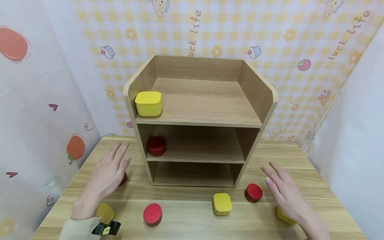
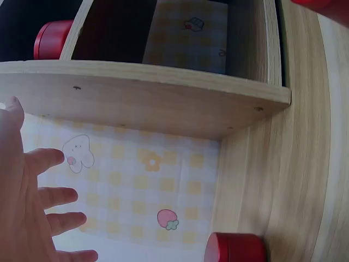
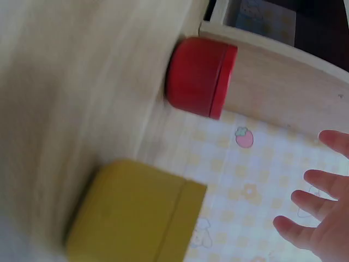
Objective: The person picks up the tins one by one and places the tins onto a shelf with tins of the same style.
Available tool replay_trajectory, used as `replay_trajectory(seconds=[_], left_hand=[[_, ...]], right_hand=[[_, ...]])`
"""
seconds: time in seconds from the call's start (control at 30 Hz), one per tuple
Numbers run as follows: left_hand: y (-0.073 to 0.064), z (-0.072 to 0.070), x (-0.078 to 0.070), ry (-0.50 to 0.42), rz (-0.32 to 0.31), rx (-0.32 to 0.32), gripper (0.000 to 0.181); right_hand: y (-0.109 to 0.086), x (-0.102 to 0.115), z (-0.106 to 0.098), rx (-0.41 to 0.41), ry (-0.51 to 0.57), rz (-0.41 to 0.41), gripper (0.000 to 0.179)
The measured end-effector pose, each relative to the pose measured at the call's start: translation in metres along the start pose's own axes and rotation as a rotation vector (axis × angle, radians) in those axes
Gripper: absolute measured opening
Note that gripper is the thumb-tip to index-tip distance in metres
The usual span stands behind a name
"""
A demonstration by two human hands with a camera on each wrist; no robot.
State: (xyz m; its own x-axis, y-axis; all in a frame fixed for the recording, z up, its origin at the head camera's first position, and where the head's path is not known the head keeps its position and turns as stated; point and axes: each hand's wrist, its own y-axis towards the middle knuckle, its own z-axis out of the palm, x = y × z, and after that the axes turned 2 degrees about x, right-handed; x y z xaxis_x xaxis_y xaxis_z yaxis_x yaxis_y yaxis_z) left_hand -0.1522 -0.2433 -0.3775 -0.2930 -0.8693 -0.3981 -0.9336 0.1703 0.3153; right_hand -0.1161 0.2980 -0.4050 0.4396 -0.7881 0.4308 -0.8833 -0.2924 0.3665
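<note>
My left hand [image 1: 105,171] hovers left of the wooden shelf [image 1: 198,123], fingers extended and holding nothing. Beneath it a red round tin [image 1: 123,179] is partly hidden, and a yellow tin [image 1: 105,213] shows by the wrist. On the other side, my right hand [image 1: 286,191] is raised with loose, spread fingers, also without a thing in it. Nearest to it are a red round tin [image 1: 253,192] and a yellow tin [image 1: 285,216], the latter partly covered by the hand. The right wrist view shows both the red tin [image 3: 199,77] and the yellow tin [image 3: 136,213] close up.
A yellow tin [image 1: 149,104] stands at the left of the top shelf, and a red round tin [image 1: 156,146] at the left of the middle one. In front of the shelf, another red tin [image 1: 152,214] and yellow tin [image 1: 222,203] stand on the table [image 1: 186,226].
</note>
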Motion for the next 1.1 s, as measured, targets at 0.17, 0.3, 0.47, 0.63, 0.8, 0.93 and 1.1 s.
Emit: replay_trajectory(seconds=[0.17, 0.3, 0.47, 0.63, 0.8, 0.93, 1.1], left_hand=[[0.001, 0.004, -0.004, -0.019, 0.002, -0.011, 0.052], [0.001, 0.006, -0.005, -0.036, 0.004, -0.02, 0.051], [0.0, 0.009, -0.006, -0.032, 0.014, -0.024, 0.05], [0.0, 0.012, -0.009, -0.019, 0.008, -0.006, 0.051], [0.001, 0.016, -0.014, -0.027, 0.016, -0.014, 0.051], [0.003, 0.018, -0.02, -0.038, 0.032, -0.03, 0.05], [0.006, 0.021, -0.026, -0.069, 0.02, -0.062, 0.05]], right_hand=[[-0.004, 0.007, 0.008, -0.026, -0.009, -0.045, 0.038], [-0.008, 0.012, 0.012, -0.025, -0.019, -0.053, 0.037], [-0.012, 0.015, 0.018, -0.037, -0.041, -0.082, 0.035], [-0.014, 0.019, 0.026, -0.033, -0.042, -0.1, 0.034], [-0.015, 0.026, 0.034, 0.023, -0.055, -0.075, 0.034], [-0.013, 0.033, 0.041, 0.046, -0.08, -0.096, 0.034], [-0.01, 0.04, 0.049, 0.084, -0.069, -0.143, 0.034]])
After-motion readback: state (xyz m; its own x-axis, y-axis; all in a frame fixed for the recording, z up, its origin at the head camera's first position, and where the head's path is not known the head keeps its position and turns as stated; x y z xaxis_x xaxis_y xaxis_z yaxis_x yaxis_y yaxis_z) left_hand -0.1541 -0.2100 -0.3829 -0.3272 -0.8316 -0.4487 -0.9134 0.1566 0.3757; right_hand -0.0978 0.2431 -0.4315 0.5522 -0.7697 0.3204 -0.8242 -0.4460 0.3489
